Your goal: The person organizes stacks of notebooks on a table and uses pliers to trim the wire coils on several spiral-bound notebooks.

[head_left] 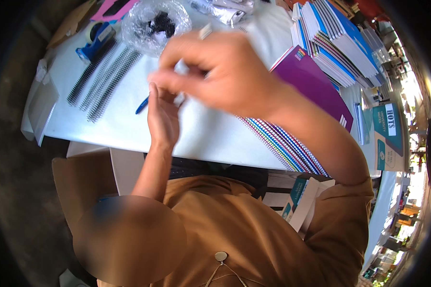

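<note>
- White, and partly lost in motion blur, a small pale piece (pixel 179 99) sits between the two hands above the surface (pixel 210 134), just beside a blue pen (pixel 141 105).
- Right hand (pixel 220 71): its fingers are curled in with thumb and forefinger closed on the small pale piece. Keeping that pinch narrow and near the tips should give the best control.
- Left hand (pixel 163 119): it stands upright with its fingers touching the piece from below. I cannot tell whether they grip it or only steady it. A firm brace here would probably help the other hand work cleanly.
- Slowing the wrists seems wise, since so small a piece could slip and drop.
- Black binding coils (pixel 105 76) and a clear bag of dark bits (pixel 155 24) lie further back, and a purple notebook (pixel 311 81) lies to the right. Working low over bare surface keeps clear of them.
</note>
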{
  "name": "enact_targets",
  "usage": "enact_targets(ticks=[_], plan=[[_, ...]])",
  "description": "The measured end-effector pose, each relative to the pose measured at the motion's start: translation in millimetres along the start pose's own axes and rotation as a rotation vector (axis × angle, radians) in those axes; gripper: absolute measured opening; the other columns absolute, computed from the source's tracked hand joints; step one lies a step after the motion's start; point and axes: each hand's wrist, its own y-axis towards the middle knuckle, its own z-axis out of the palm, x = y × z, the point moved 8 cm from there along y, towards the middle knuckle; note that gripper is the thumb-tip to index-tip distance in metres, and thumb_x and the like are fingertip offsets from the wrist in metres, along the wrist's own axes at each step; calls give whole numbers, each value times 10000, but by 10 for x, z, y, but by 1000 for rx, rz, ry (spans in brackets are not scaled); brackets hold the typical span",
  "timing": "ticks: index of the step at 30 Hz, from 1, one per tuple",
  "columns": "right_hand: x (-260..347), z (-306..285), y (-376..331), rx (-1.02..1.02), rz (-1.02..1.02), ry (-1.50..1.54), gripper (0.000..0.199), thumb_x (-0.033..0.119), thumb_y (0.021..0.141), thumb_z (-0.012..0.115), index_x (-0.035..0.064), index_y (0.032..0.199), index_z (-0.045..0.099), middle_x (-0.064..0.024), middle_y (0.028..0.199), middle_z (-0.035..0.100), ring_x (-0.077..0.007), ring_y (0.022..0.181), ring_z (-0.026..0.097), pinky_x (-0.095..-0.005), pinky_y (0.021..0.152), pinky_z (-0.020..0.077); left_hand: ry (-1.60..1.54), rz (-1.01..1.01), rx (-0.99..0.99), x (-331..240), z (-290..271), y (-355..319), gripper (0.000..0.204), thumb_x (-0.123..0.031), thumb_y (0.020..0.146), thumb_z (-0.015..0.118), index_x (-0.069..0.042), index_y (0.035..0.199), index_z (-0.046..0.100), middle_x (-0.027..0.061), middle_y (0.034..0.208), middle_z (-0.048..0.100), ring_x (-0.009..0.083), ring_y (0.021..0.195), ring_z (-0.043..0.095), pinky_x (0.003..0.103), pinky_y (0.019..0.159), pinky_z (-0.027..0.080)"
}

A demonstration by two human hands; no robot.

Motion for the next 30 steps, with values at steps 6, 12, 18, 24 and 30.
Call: enact_targets(ticks=[6, 12, 18, 24, 30], plan=[[-284, 689, -104, 90, -26, -308, 259, 385, 808, 649, 135, 870, 665, -35, 768, 655, -253, 880, 587, -403, 827, 421, -902, -223, 492, -48, 438, 260, 429, -372, 970, 323, -68, 1247, 442, 102, 1284, 475, 244, 1194, 468, 396, 1011, 394], [-172, -221, 274, -149, 12, -389, 345, 380, 830, 641, 104, 1034, 669, -86, 974, 668, -252, 955, 590, -384, 908, 404, -427, -12, 100, -583, 249, 1729, 599, -455, 959, 260, -29, 1380, 230, 201, 1353, 373, 358, 1218, 425, 576, 1052, 308], [-666, -1868, -1160, 20, 690, -286, 437, 380, 918, 533, 27, 1162, 617, -112, 1135, 635, -223, 1080, 577, -325, 964, 404, 593, 305, 378, -364, 1128, 443, 657, -291, 839, 648, -38, 1367, 351, 147, 1286, 494, 280, 1156, 499, 410, 969, 389], [-1562, -2645, -3655, -575, 1207, 272, 669, 580, 897, 447, 41, 1288, 518, -99, 1240, 576, -184, 1218, 469, -339, 1064, 279, 1418, 924, 1105, 390, 2010, -817, 626, -209, 679, 768, -210, 1262, 540, 63, 1334, 479, 291, 1272, 405, 460, 1044, 318], [-1710, -2265, -3820, -663, 1256, 452, 652, 634, 787, 574, 84, 1135, 603, -73, 1096, 619, -168, 1061, 539, -313, 965, 343, 1530, 922, 1374, 705, 2321, -801, 701, -191, 646, 762, -212, 1296, 499, 60, 1349, 463, 293, 1240, 435, 453, 1022, 350]])
